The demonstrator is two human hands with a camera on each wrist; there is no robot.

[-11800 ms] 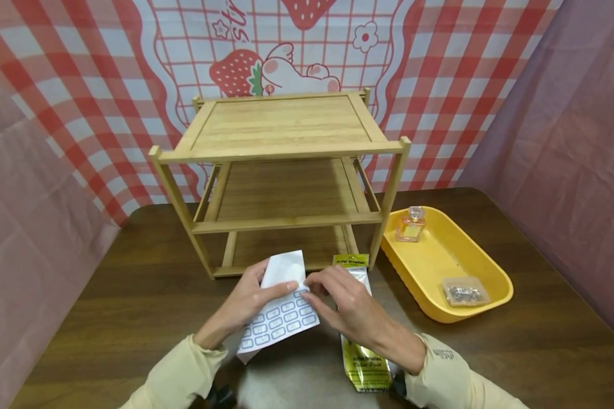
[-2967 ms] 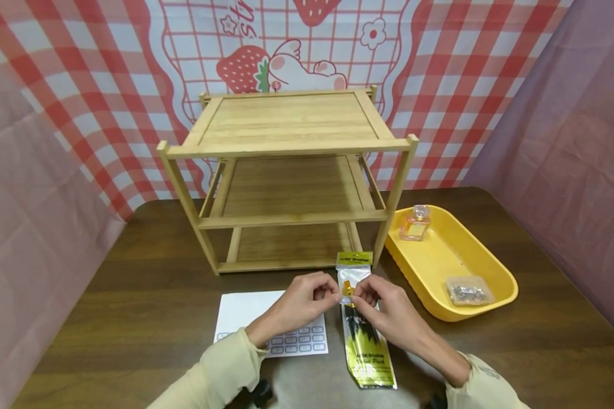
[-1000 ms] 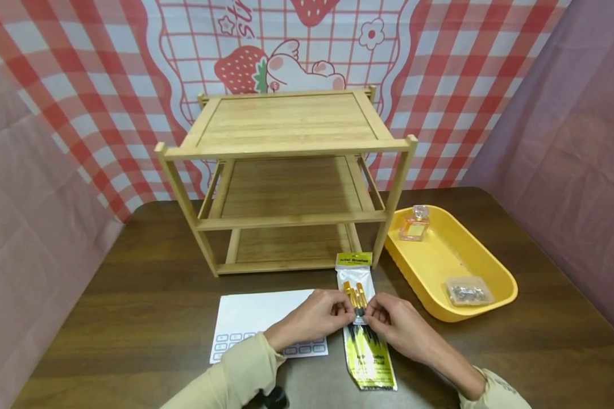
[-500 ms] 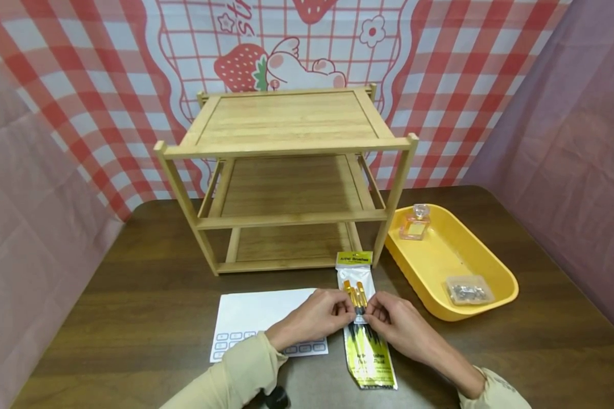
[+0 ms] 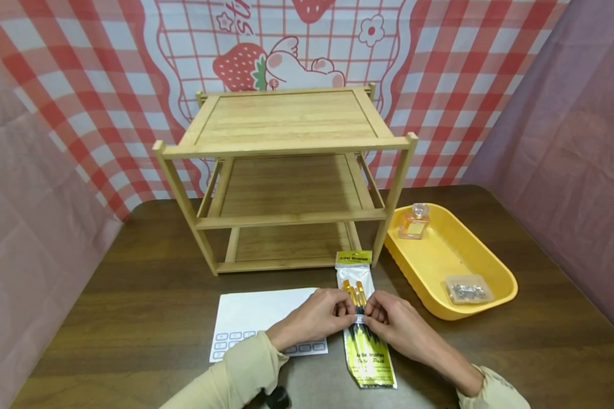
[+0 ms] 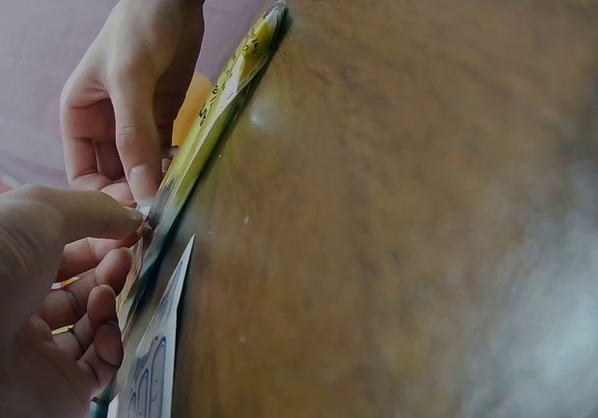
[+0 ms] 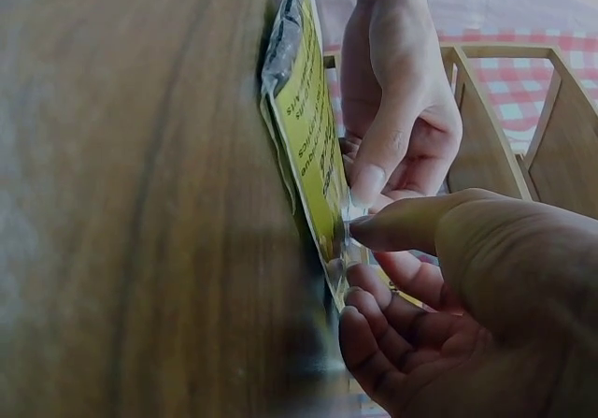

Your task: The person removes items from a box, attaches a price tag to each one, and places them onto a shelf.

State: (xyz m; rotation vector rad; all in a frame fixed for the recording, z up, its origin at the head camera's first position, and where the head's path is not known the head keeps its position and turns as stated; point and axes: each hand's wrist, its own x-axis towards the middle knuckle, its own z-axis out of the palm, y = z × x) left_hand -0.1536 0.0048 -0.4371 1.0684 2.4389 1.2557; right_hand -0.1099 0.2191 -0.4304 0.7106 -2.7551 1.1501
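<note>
A pack of artist brushes (image 5: 370, 363) in clear plastic with yellow printing lies on the table, its golden ferrules showing near the top. Across its middle sits a small white label (image 5: 359, 319). My left hand (image 5: 319, 315) pinches the label's left end between thumb and curled fingers. At the opposite end my right hand (image 5: 399, 324) pinches it likewise. Both thumb tips meet close together over the pack in the left wrist view, where the right hand (image 6: 140, 81) is behind. A sheet of blue-framed labels (image 5: 258, 309) lies partly under my left forearm.
A three-tier wooden shelf (image 5: 291, 149) stands behind the pack, whose top end reaches its front right leg. To the right, a yellow tray (image 5: 440, 250) holds a perfume bottle (image 5: 414, 222) and a clear box of small metal pieces (image 5: 468, 289). Cloth hangs behind the table.
Earlier the left hand held the label sheet; it now lies on the table. Both hands brought the label down onto the pack's middle. Over the last second they have barely moved.
</note>
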